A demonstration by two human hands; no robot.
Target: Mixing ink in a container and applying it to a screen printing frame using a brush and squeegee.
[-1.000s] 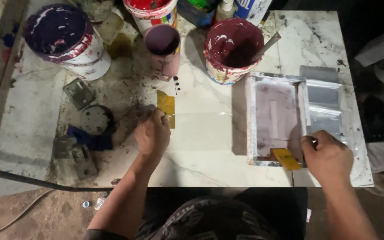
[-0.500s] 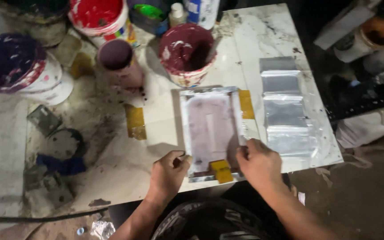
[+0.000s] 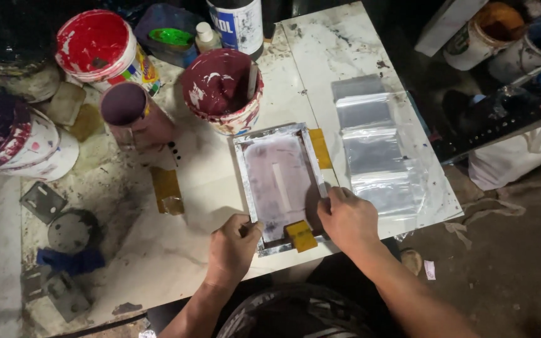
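Head view: near the bench's [image 3: 158, 263] front edge we pinch the small screen frame [image 3: 281, 184] at its near corners, left hand [image 3: 233, 247] and right hand [image 3: 347, 219] closed on it; best kept flat and square.

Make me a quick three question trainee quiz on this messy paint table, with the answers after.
1. True or false: both hands rest on the metal-framed printing screen.
2. Which lies directly right of the screen? A) a red paint bucket B) a stack of clear plastic bags C) a blue rag
3. Fill in: the stick stands in the bucket of ___ paint.

Key
1. True: the left hand is at its near left corner, the right hand at its near right edge.
2. B, the clear plastic bags.
3. Maroon: the stick leans in the maroon paint bucket.
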